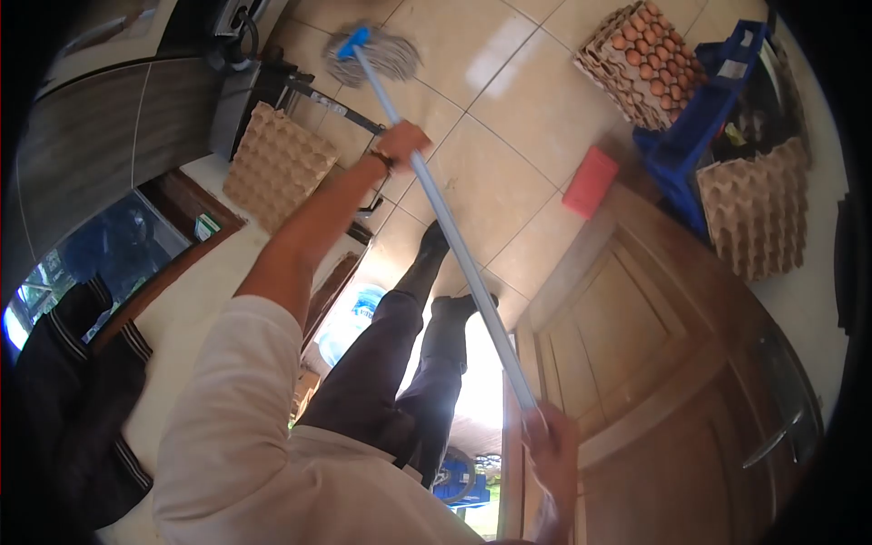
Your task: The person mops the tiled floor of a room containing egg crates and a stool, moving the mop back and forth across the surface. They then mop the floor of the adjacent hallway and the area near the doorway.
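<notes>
The tiled floor [509, 136] spreads beyond both grips, with a wooden door [654, 363] beside the near hand. The mop [436, 209] runs from the right hand [549, 436], closed on its end, through the left hand [400, 143], wrapped mid-handle, to its head on the tiles. A wide sweep could likely knock the stacked egg trays [645, 59] off to the side.

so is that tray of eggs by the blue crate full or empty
Full, or nearly so. The egg tray beside the blue crate shows brown eggs across its visible cups, unlike the bare cardboard tray near the mop head.
</notes>
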Available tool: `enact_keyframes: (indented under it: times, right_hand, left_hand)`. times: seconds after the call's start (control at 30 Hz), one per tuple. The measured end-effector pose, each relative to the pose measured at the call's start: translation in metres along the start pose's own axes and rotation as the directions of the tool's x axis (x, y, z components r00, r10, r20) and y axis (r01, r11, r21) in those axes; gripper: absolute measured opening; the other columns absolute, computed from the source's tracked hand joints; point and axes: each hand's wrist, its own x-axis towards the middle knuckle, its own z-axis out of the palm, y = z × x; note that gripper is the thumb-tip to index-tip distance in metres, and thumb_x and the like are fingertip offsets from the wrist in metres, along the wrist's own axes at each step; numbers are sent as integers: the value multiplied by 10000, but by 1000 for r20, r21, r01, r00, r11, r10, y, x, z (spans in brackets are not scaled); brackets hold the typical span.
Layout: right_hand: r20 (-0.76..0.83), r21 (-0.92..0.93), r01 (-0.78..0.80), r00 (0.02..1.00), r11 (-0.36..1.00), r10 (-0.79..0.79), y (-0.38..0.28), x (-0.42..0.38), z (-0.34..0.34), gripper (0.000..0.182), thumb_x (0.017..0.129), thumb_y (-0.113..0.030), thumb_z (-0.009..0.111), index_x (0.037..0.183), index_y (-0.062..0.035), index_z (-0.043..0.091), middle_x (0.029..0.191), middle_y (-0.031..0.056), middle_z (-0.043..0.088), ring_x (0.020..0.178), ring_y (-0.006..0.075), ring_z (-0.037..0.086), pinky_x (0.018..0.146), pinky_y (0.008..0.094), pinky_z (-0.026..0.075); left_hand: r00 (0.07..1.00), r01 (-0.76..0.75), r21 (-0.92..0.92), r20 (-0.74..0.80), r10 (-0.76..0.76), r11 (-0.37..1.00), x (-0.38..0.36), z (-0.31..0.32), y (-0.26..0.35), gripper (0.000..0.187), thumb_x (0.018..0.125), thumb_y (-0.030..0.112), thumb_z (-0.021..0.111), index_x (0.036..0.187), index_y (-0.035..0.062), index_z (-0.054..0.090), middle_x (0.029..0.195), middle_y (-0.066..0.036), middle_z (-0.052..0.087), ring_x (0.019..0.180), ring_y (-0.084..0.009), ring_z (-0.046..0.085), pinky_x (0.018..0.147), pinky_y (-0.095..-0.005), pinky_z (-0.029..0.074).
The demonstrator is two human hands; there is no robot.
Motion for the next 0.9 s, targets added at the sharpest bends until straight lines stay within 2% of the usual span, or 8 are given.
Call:
enact_keyframes:
  times: [0.17,0.23,0.33,0.53,0.63,0.73,0.8,0.9]
  right_hand:
    - [-18,94,-141,990,986,143,-47,-36,-16,278,899,-215,568,1009,40,581,603,-37,466,547,34,392,466,205,309]
    - [-351,-6,-287,898,958,267,-51,-100,-63,279,897,-281,567,966,-14,609,599,-58,463,450,0,351,377,174,231]
    - [-341,-350,-233,934,908,108,-124,-133,-77,240,905,-238,537,882,-13,619,545,-61,403,441,11,326,379,191,216]
    - [-214,-125,-352,923,928,321,-122,-49,6,283,885,-203,593,1032,39,580,621,-32,486,549,26,404,463,205,316]
    - [-193,-207,37,978,978,-78,-101,-21,26,257,874,-184,608,1021,26,589,609,-33,486,527,15,412,440,192,298]
    - [-467,-201,-46,883,978,-55,-88,-67,-17,225,871,-185,611,976,14,598,594,-32,483,498,11,403,415,189,273]
    - [-511,-236,-428,818,873,263,-116,-116,-68,353,823,-270,669,1066,-34,572,736,15,571,520,51,466,419,169,350]
    - [-392,-442,-147,919,885,-43,-123,-137,-62,236,879,-268,580,840,-36,603,547,-64,416,446,14,332,386,190,217]
  left_hand:
    - [996,58,-125,-63,-67,990,-7,-22,40,221,507,277,676,575,131,524,583,-88,543,596,-303,571,567,-417,427]
    - [980,-46,-324,-198,-21,945,0,-11,102,211,529,309,661,613,151,549,634,-73,560,677,-280,571,667,-420,411]
    - [981,29,-436,-159,-109,900,8,-47,178,179,522,239,675,511,138,527,556,-101,534,612,-309,521,604,-401,392]
    - [972,-27,-184,-233,-17,983,-23,-36,31,201,535,209,634,502,119,457,560,-91,529,614,-313,534,599,-417,387]
    - [985,160,-155,-38,-167,975,-26,-54,-8,216,526,238,636,526,121,454,559,-91,512,596,-319,534,575,-435,377]
    - [969,12,-286,-233,-82,958,-13,-35,48,216,517,243,643,535,124,464,561,-92,509,594,-323,537,580,-437,385]
    - [932,-86,-336,-359,-43,938,1,-30,108,216,520,272,644,539,134,479,558,-89,513,593,-326,537,595,-432,396]
    - [991,-25,-381,-134,-28,924,14,-47,163,163,558,247,638,534,145,514,536,-86,521,616,-311,551,596,-418,413]
